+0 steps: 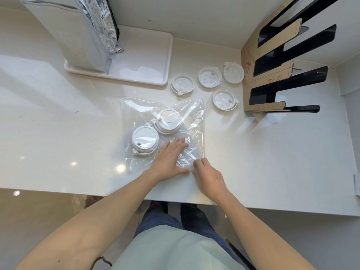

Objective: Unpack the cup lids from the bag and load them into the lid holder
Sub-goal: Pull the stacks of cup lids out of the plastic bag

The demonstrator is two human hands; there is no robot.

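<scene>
A clear plastic bag [163, 133] lies flat on the white tabletop [58, 123], close to its near edge. The film is wrinkled and glossy, with bright creases running across its right half. Inside it sit two stacks of white cup lids: one stack [145, 140] toward the bag's left side, showing a flat round top with a small hole near the rim, and a second stack [168, 121] just behind it and touching it, domed, with a small plug and a hole on top.

The left hand [169, 162] lies flat on the bag's near part, fingers straight and together, pressing the film down just right of the nearer stack. The right hand [208, 176] rests at the bag's near right corner with its fingers curled onto the film; whether they actually pinch the plastic cannot be told.

Beyond the bag, toward the far right of the tabletop, four sets of clear lids [211, 76] lie loose on the surface, round and see-through with small tabs. The lid holder [272, 75], black with brown paper-covered panels and long open slots, stands at the far right corner. A white tray [155, 75] sits along the far edge, holding a foil pouch [85, 32].
</scene>
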